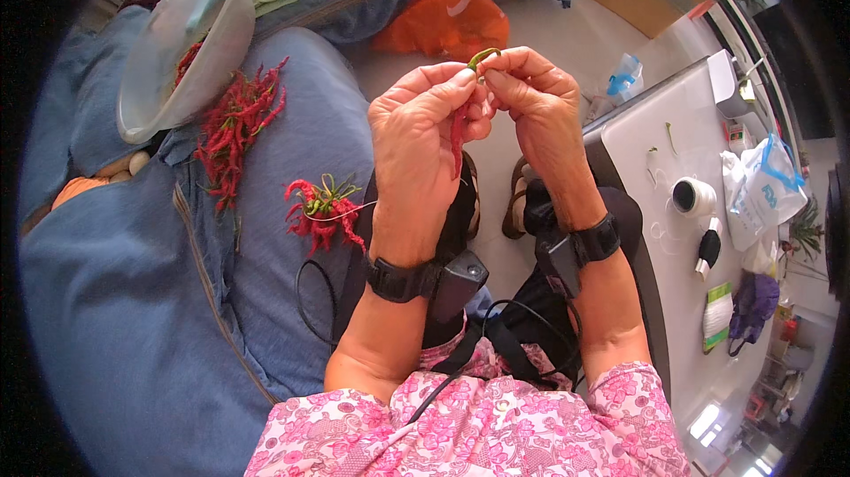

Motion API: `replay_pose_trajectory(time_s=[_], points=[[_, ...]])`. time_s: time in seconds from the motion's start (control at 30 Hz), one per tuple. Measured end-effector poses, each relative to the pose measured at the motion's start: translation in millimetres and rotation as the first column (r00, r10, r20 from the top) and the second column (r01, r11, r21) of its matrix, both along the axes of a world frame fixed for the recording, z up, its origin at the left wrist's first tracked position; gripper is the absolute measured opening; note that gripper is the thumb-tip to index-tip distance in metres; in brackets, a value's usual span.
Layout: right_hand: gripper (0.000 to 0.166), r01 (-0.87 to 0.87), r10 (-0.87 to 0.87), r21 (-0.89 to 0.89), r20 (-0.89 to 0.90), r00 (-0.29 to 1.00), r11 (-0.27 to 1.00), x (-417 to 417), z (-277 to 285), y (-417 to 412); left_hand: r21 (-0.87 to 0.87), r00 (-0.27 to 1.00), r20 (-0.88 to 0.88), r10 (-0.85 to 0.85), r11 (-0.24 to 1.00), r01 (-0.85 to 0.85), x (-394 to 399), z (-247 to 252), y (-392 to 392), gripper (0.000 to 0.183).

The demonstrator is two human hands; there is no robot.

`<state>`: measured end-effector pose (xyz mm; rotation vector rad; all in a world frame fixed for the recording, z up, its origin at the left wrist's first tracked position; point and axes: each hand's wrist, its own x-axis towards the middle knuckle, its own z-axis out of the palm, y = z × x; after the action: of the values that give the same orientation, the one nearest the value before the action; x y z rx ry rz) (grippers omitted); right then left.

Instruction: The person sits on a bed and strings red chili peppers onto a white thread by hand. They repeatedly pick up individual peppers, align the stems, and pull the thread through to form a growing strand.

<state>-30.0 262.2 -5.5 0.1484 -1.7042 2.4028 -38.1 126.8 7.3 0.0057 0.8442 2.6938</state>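
Note:
Between the thumb and fingers of my left hand (422, 111) is a red chili pepper (457, 135), its wrinkled body hanging down and its curved green stem (479, 58) pointing up. My right hand (541, 88) pinches at that stem from the other side; whether its fingertips also hold something small is hidden. A cluster of red chilies with green stems (325, 211) lies on the blue sofa cover by my left forearm. White thread (345, 213) runs from this cluster towards my left wrist and passes out of sight behind it.
Farther left on the blue cover (312, 125) are a heap of red chilies (239, 125) and a tilted translucent plastic basin (226, 65) with more chilies. The white table (637, 165) at right holds a thread spool (694, 196), a black-wound thread holder (708, 248) and a plastic bag (760, 191). Black cables (319, 264) hang near my wrists.

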Motion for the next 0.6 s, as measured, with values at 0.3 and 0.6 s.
replay_pose_trajectory(time_s=[0.3, 0.6], points=[[0.01, -0.019, 0.019, 0.028, -0.001, 1.0, 0.999, 2.1, 2.9, -9.7, -0.056, 0.999, -0.006, 0.04, 0.998, -0.04, -1.5, 2.2, -12.3, 0.006], [0.012, 0.018, -0.006, 0.14, -0.083, 0.997, 0.99, 6.2, 7.6, -8.9, -0.164, 0.997, -0.041, 0.067, 0.984, -0.072, 0.6, 7.4, -15.8, 0.006]])
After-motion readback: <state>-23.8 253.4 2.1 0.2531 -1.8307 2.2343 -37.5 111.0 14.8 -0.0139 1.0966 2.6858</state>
